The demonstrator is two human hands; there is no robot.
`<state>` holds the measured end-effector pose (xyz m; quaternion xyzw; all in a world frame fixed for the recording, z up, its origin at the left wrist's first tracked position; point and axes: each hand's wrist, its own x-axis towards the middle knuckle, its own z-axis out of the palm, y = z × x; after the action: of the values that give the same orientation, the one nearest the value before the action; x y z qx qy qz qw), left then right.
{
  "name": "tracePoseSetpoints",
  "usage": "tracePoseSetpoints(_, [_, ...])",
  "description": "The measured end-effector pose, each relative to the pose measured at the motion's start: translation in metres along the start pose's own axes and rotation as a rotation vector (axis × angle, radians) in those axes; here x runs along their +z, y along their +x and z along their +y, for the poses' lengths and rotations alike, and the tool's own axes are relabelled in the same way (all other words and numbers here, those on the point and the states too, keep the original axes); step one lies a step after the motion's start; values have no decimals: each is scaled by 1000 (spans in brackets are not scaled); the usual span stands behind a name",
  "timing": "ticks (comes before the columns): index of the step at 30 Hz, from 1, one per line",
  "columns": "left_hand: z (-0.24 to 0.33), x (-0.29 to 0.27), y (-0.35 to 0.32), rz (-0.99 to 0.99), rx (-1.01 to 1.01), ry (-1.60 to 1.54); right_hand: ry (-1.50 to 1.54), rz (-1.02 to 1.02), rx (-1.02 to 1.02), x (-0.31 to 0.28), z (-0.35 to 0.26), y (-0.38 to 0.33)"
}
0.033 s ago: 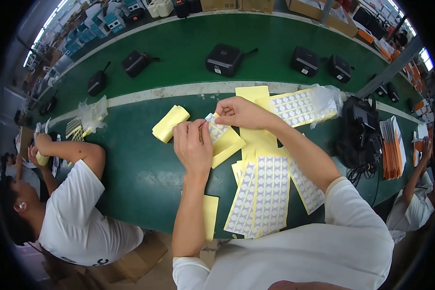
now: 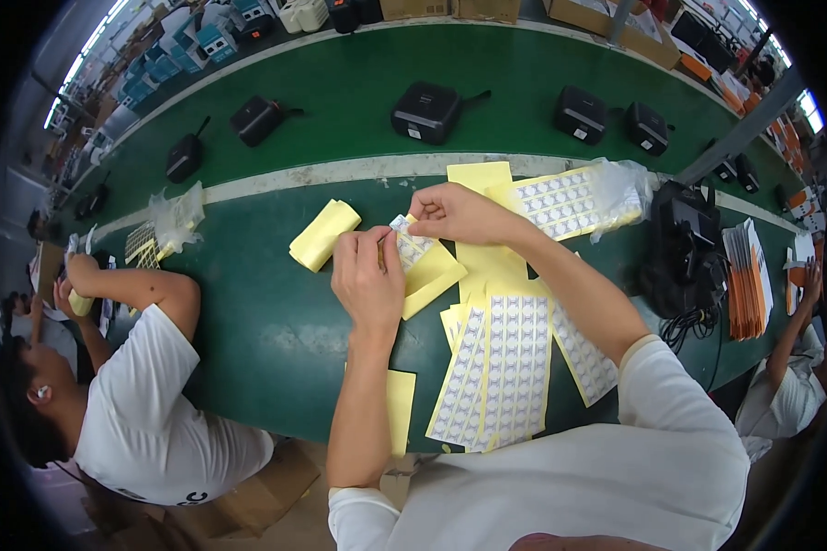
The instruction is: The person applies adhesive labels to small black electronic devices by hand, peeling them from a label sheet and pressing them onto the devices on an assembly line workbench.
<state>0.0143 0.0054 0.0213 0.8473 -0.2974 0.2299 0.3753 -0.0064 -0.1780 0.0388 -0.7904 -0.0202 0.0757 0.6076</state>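
Observation:
My left hand [image 2: 366, 275] and my right hand [image 2: 453, 213] both pinch a small strip of white stickers [image 2: 408, 241] over the green table [image 2: 276, 312]. Under the strip lies a yellow backing sheet [image 2: 435, 275]. A curled roll of yellow backing paper [image 2: 324, 234] rests just left of my left hand. Several sticker sheets [image 2: 510, 367] with yellow borders are spread in front of me, and a bagged stack of sticker sheets [image 2: 574, 200] sits beyond my right hand.
Several black boxy devices [image 2: 424, 112] stand along the far green belt. A black machine with cables [image 2: 685, 250] sits at the right beside orange packets [image 2: 746, 285]. A person in a white shirt [image 2: 147, 404] works at my left; another person's arm [image 2: 799, 321] is at far right.

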Motion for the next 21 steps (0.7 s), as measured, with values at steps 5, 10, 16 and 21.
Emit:
tracePoseSetpoints(5, [1,6,-5,-49,-107,-154,-117,7,14,1,-2,0])
tracePoseSetpoints(10, [5,9,-7,-51,-146,-209,-208,36,17,1,-5,-2])
tracePoseSetpoints(16, [8,13,-10,-100,-135,-208,-299,18,35,3,-4,-1])
tracePoseSetpoints(21, [1,13,-7,-100,-230,-279,-312,19,21,1,-3,-1])
